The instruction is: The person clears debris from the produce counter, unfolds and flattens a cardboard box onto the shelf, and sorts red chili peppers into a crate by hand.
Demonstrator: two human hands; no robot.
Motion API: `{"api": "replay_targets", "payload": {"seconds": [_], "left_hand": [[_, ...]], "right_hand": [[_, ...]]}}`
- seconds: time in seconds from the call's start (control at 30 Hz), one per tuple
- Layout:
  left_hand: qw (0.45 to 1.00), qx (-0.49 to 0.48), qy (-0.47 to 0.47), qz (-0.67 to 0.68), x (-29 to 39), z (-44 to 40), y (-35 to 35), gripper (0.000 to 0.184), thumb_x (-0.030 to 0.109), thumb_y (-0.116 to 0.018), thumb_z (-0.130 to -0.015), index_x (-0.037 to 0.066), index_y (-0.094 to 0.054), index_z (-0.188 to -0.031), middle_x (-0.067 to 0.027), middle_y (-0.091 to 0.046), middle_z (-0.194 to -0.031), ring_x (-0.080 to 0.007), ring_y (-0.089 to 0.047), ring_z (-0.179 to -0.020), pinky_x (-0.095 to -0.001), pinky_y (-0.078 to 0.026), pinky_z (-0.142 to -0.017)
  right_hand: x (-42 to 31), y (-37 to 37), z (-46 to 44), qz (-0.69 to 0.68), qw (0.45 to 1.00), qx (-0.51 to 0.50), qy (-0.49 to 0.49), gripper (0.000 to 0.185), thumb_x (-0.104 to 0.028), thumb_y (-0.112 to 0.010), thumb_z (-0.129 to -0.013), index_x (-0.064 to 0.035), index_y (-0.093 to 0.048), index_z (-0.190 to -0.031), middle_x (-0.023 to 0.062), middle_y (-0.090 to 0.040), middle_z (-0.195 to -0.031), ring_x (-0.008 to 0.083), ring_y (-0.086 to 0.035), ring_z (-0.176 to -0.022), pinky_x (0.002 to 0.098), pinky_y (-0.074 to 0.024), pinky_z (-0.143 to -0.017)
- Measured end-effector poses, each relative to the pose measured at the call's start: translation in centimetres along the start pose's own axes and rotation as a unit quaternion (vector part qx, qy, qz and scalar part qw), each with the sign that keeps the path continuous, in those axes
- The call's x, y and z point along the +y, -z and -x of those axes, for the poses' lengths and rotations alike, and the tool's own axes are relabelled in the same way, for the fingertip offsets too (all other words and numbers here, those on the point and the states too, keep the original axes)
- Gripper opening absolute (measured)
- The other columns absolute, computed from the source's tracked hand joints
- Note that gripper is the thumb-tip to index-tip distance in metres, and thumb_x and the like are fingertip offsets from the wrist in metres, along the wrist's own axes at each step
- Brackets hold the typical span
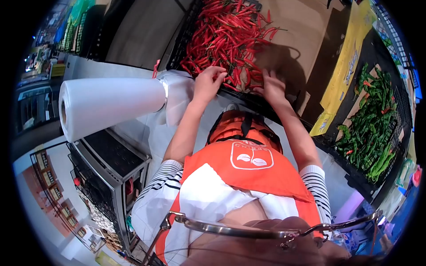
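Many red chili peppers (224, 37) lie heaped in a black crate lined with brown cardboard (295, 26). At the near left of the heap is my left hand (207, 84), its fingers curled with thumb and fingertips close together. Whatever may be between them is too small to make out. My right hand (272, 86) rests at the near edge of the heap, fingers extended over the chilies and cardboard. Its thumb points toward a few loose chilies, and I see nothing gripped in it.
A large roll of clear plastic bags (111, 104) sticks out left of my left arm. On the right, a black crate holds green peppers (370, 119), behind a yellow cardboard flap (339, 75). A dark metal-framed cabinet (115, 155) stands lower left. My orange apron (248, 164) faces the crate.
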State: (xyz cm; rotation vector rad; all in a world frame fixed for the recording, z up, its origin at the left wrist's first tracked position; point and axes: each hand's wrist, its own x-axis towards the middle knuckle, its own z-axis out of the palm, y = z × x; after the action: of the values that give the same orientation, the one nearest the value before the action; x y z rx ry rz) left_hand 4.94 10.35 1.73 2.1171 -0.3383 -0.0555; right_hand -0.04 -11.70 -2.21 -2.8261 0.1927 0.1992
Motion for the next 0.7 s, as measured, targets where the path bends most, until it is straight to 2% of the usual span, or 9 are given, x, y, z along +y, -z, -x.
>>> {"api": "replay_targets", "payload": {"seconds": [0.1, 0.17, 0.27, 0.33, 0.43, 0.53, 0.57, 0.67, 0.7], "left_hand": [[0.999, -0.029, -0.006, -0.019, 0.5, -0.6, -0.8, 0.016, 0.016, -0.063, -0.078, 0.004, -0.062, -0.089, -0.0100, -0.060, -0.078, -0.0199, -0.059, -0.066, -0.0289, -0.047, -0.061], [0.999, -0.040, -0.012, 0.000, 1.2, -0.7, -0.6, 0.017, 0.017, -0.063, -0.078, 0.005, -0.062, -0.090, -0.0097, -0.060, -0.077, -0.0209, -0.059, -0.065, -0.0292, -0.046, -0.060], [0.992, -0.112, -0.023, -0.062, 1.8, -0.2, 0.0, 0.018, 0.018, -0.063, -0.078, 0.005, -0.062, -0.089, -0.0092, -0.060, -0.075, -0.0221, -0.059, -0.065, -0.0299, -0.046, -0.060], [0.992, -0.104, -0.048, -0.045, 1.4, 0.6, -0.2, 0.017, 0.019, -0.063, -0.078, 0.006, -0.062, -0.089, -0.0093, -0.060, -0.075, -0.0235, -0.059, -0.065, -0.0317, -0.046, -0.059], [0.991, -0.113, -0.050, -0.052, 1.4, 1.4, 0.0, 0.016, 0.019, -0.062, -0.078, 0.006, -0.062, -0.088, -0.0098, -0.061, -0.076, -0.0238, -0.060, -0.065, -0.0327, -0.046, -0.059], [0.991, -0.115, -0.042, -0.055, 1.1, 1.9, 0.2, 0.016, 0.018, -0.062, -0.078, 0.006, -0.062, -0.088, -0.0102, -0.061, -0.078, -0.0240, -0.060, -0.066, -0.0325, -0.046, -0.059], [0.991, -0.112, -0.042, -0.056, 1.0, 1.8, 0.3, 0.016, 0.018, -0.061, -0.078, 0.006, -0.062, -0.088, -0.0102, -0.061, -0.078, -0.0241, -0.060, -0.066, -0.0323, -0.046, -0.059], [0.994, -0.096, -0.037, -0.033, 1.1, 1.8, 0.6, 0.016, 0.017, -0.061, -0.079, 0.005, -0.062, -0.089, -0.0104, -0.061, -0.077, -0.0237, -0.060, -0.066, -0.0315, -0.046, -0.060], [0.995, -0.089, -0.035, -0.021, 1.1, 1.7, 0.7, 0.016, 0.017, -0.061, -0.079, 0.005, -0.062, -0.090, -0.0104, -0.061, -0.077, -0.0234, -0.060, -0.066, -0.0312, -0.046, -0.059]], "right_hand": [[0.6, -1.0, -1.0, 0.051, 0.998, 0.030, 0.001, 0.057, -0.035, -0.072, -0.064, -0.0128, -0.047, -0.111, 0.0107, -0.049, -0.107, 0.0289, -0.051, -0.101, 0.0468, -0.0355, -0.089], [0.8, -1.1, -1.4, 0.049, 0.998, 0.032, -0.034, 0.055, -0.035, -0.071, -0.066, -0.0127, -0.048, -0.110, 0.0112, -0.048, -0.108, 0.0290, -0.049, -0.103, 0.0471, -0.0353, -0.089], [1.5, -1.9, -1.7, 0.023, 0.996, 0.072, -0.055, 0.047, -0.035, -0.069, -0.068, -0.0118, -0.052, -0.105, 0.0119, -0.047, -0.111, 0.0294, -0.047, -0.106, 0.0470, -0.0351, -0.089], [1.3, -1.9, -1.5, 0.028, 0.993, 0.086, -0.070, 0.043, -0.035, -0.069, -0.068, -0.0108, -0.054, -0.100, 0.0114, -0.046, -0.113, 0.0296, -0.047, -0.106, 0.0466, -0.0352, -0.089], [0.5, -0.5, -1.8, -0.005, 0.998, 0.005, -0.063, 0.035, -0.033, -0.068, -0.069, -0.0091, -0.056, -0.090, 0.0123, -0.052, -0.106, 0.0294, -0.050, -0.102, 0.0444, -0.0346, -0.089], [0.9, 0.2, -2.7, -0.119, 0.987, -0.065, -0.083, 0.029, -0.030, -0.067, -0.071, -0.0073, -0.054, -0.083, 0.0135, -0.058, -0.092, 0.0304, -0.055, -0.093, 0.0410, -0.0381, -0.084], [1.1, 0.3, -2.5, -0.172, 0.981, -0.029, -0.078, 0.027, -0.027, -0.067, -0.071, -0.0073, -0.054, -0.084, 0.0141, -0.058, -0.075, 0.0281, -0.058, -0.077, 0.0360, -0.0429, -0.073], [1.8, 1.2, -2.9, -0.314, 0.944, -0.076, -0.070, 0.022, -0.021, -0.068, -0.073, -0.0036, -0.056, -0.081, 0.0067, -0.057, -0.071, 0.0156, -0.052, -0.063, 0.0290, -0.0409, -0.058], [1.7, 1.7, -2.9, -0.365, 0.923, -0.098, -0.067, 0.022, -0.020, -0.067, -0.075, -0.0032, -0.056, -0.083, 0.0007, -0.054, -0.069, 0.0071, -0.045, -0.062, 0.0231, -0.0372, -0.056]]}}
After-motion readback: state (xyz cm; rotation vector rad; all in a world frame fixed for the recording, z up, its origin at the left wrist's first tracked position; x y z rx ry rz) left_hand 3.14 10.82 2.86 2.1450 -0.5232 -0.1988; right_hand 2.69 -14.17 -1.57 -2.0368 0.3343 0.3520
